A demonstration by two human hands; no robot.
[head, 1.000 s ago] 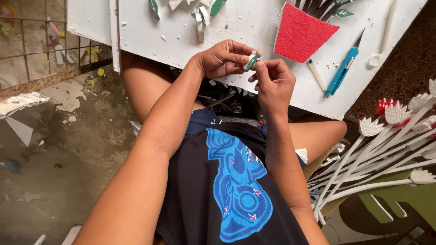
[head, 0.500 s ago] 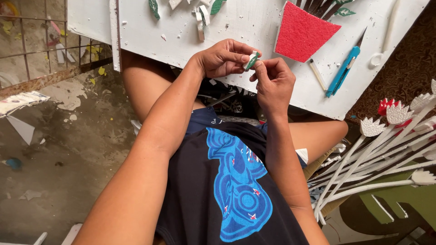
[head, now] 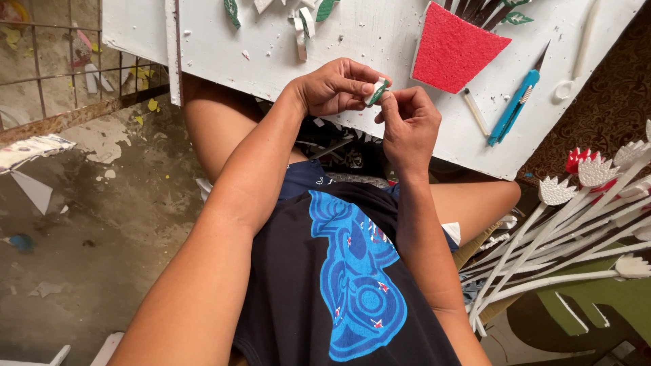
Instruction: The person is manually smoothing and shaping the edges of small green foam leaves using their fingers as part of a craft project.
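Note:
My left hand [head: 333,87] and my right hand [head: 408,122] meet over the near edge of a white board [head: 380,41] that rests on my lap. Between their fingertips they pinch a small white and green foam piece [head: 376,92], shaped like a leaf. On the board just past my right hand lies a red foam pot shape [head: 456,49] with dark stems and green leaves at its top. A blue utility knife [head: 513,106] and a thin white stick [head: 476,112] lie to the right of it.
More green and white foam leaves [head: 305,19] lie at the board's far side. A bundle of white foam flowers on long stems [head: 576,217] leans at my right, some with red heads. A littered concrete floor and a wire grid [head: 61,61] are to my left.
Both hands stay together on the small foam piece; the fingers shift only slightly.

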